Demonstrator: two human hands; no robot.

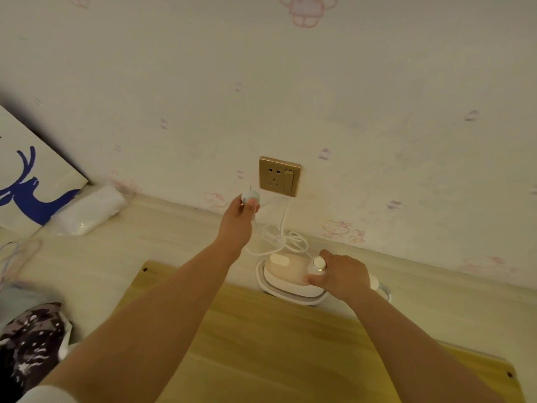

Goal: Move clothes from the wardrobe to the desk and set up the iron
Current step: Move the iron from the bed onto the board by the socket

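A small white and peach iron (286, 275) sits on its white base at the back of the desk, against the wall. My right hand (341, 275) grips its handle, the round silver-rimmed knob (319, 263) showing above my fingers. My left hand (239, 222) pinches the white plug (250, 197), prongs up, just left of and slightly below the gold wall socket (279, 176). The white cord (286, 237) loops between plug and iron. Dark patterned clothes (30, 344) lie at the lower left.
A yellow wooden board (276, 344) lies on the pale desk (139, 237) under my arms. A white bag (87, 210) and a panel with a blue deer (26, 187) lean at the back left. Thin cables (17, 257) lie at the left edge.
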